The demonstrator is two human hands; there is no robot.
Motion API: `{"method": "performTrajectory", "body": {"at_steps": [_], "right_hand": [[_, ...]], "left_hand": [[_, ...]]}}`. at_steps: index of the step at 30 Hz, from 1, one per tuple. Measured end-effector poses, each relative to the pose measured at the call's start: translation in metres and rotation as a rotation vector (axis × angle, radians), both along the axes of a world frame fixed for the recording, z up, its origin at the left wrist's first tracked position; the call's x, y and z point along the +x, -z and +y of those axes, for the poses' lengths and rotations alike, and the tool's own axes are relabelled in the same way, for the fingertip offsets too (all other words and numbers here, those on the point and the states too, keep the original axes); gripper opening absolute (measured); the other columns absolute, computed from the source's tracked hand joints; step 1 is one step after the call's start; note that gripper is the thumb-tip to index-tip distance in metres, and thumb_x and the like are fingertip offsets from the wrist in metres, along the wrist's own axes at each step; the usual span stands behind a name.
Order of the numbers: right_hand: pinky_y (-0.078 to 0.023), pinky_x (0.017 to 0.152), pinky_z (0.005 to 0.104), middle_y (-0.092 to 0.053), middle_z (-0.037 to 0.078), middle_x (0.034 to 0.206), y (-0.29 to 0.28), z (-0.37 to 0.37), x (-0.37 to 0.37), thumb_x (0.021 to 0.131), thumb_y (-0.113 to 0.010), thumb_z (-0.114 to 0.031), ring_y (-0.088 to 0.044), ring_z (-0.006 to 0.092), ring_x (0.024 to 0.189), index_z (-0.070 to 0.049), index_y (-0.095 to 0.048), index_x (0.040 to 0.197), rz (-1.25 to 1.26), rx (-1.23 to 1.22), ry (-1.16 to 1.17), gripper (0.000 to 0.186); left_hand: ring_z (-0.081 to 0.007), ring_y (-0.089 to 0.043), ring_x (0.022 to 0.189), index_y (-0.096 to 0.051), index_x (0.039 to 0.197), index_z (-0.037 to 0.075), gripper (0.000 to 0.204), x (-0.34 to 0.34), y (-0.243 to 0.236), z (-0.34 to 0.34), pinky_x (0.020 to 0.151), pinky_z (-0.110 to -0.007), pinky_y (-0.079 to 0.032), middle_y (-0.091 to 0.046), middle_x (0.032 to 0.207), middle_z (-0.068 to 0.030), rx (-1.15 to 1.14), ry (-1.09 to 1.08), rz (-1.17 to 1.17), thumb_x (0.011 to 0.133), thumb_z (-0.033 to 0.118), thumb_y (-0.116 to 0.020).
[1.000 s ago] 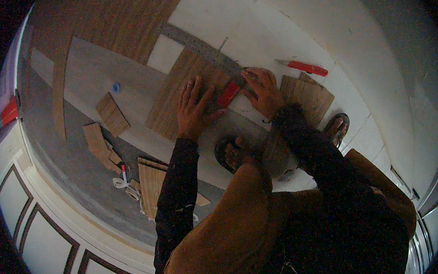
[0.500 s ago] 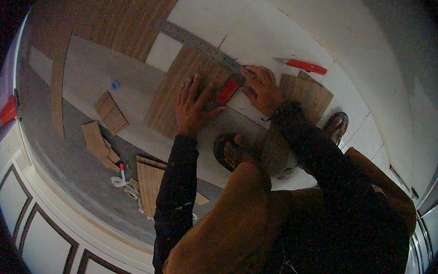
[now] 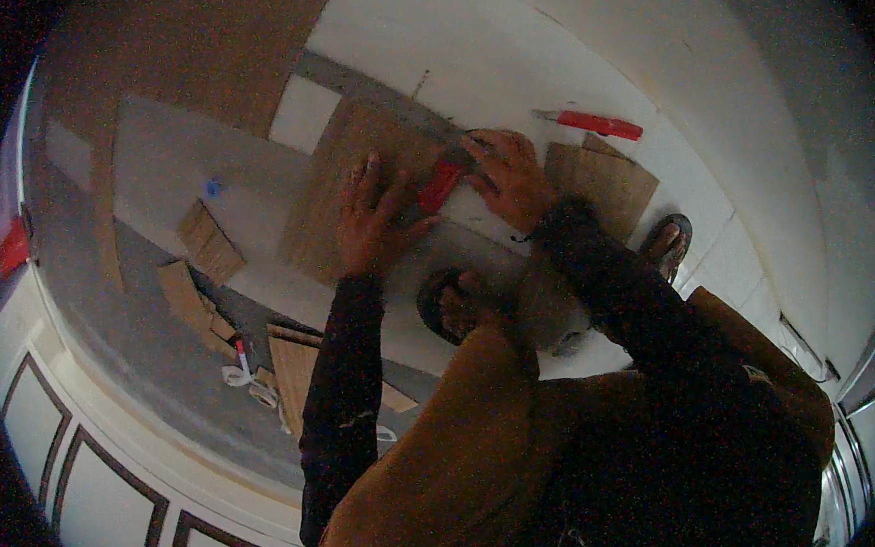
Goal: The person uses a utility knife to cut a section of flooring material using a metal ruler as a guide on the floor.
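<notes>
A wood-patterned floor plank piece (image 3: pixel 316 216) lies between my knees and the far boards. My left hand (image 3: pixel 374 222) rests flat on it, fingers spread. A try square (image 3: pixel 440 185) with a red handle lies against the plank, its long grey blade running along the far edge up to the left. The fingers of my right hand (image 3: pixel 514 181) are bent over the corner where blade and handle meet, gripping it; the fingertips are partly blurred. A red utility knife (image 3: pixel 601 125) lies on the white floor beyond my right hand.
Laid wood-patterned planks (image 3: pixel 209 62) cover the far left. Plank offcuts (image 3: pixel 210 242) and white tape rolls (image 3: pixel 262 388) lie left, with a small blue object (image 3: pixel 214 188). Another offcut (image 3: pixel 600 183) sits beside my right foot (image 3: pixel 667 247). White panelled doors (image 3: pixel 101 505) stand lower left.
The whole view has shifted slightly and grown blurrier. Both hands, the plank piece and the try square keep nearly the same places relative to each other.
</notes>
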State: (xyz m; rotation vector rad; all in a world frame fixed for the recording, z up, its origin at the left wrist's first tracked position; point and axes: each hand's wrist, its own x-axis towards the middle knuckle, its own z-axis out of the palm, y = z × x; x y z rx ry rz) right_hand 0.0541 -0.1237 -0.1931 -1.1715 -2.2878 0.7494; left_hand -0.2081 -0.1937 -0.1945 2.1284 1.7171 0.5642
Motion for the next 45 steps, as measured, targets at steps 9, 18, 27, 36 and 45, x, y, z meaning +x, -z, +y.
{"method": "performTrajectory", "body": {"at_steps": [9, 18, 27, 36, 45], "right_hand": [[-0.036, 0.114, 0.0504, -0.052, 0.012, 0.142, 0.005, -0.001, 0.007, 0.085, -0.077, -0.019, -0.048, 0.0337, 0.132, -0.01, -0.054, 0.143, -0.049, -0.009, 0.0, 0.064], [-0.04, 0.111, 0.0494, -0.057, 0.01, 0.139, 0.008, 0.007, 0.004, 0.084, -0.081, -0.021, -0.054, 0.0318, 0.126, -0.011, -0.061, 0.137, -0.061, -0.068, -0.006, 0.058], [-0.041, 0.109, 0.0508, -0.06, 0.01, 0.137, 0.004, -0.004, -0.009, 0.081, -0.084, -0.022, -0.056, 0.0294, 0.125, -0.011, -0.064, 0.133, 0.139, -0.404, 0.259, 0.058], [-0.042, 0.106, 0.052, -0.059, 0.014, 0.137, -0.005, 0.013, 0.012, 0.078, -0.085, -0.021, -0.058, 0.0312, 0.122, -0.012, -0.068, 0.129, -0.104, -0.074, -0.036, 0.055], [-0.039, 0.106, 0.0524, -0.056, 0.015, 0.139, -0.006, 0.01, 0.01, 0.076, -0.085, -0.026, -0.054, 0.0344, 0.125, -0.015, -0.068, 0.131, -0.065, -0.173, -0.029, 0.059]], "left_hand": [[-0.0368, -0.044, 0.143, -0.066, 0.134, 0.024, 0.079, 0.011, -0.019, 0.004, 0.115, -0.054, -0.039, -0.043, 0.159, -0.0127, -0.003, -0.047, 0.078, 0.064, 0.053, -0.091], [-0.0371, -0.043, 0.144, -0.065, 0.136, 0.026, 0.08, -0.003, 0.012, -0.004, 0.116, -0.053, -0.036, -0.044, 0.159, -0.0132, -0.087, -0.056, 0.064, 0.065, 0.056, -0.088], [-0.0359, -0.048, 0.14, -0.066, 0.135, 0.03, 0.075, -0.017, 0.028, -0.008, 0.116, -0.053, -0.036, -0.048, 0.156, -0.0137, 0.093, 0.023, 0.171, 0.069, 0.062, -0.083], [-0.0383, -0.047, 0.139, -0.059, 0.141, 0.036, 0.077, -0.004, 0.018, -0.002, 0.113, -0.055, -0.038, -0.047, 0.155, -0.014, 0.084, 0.057, 0.289, 0.074, 0.069, -0.078], [-0.042, -0.037, 0.143, -0.063, 0.135, 0.029, 0.072, 0.007, 0.002, -0.006, 0.119, -0.059, -0.027, -0.037, 0.16, -0.0188, -0.193, 0.033, 0.183, 0.075, 0.064, -0.08]]}}
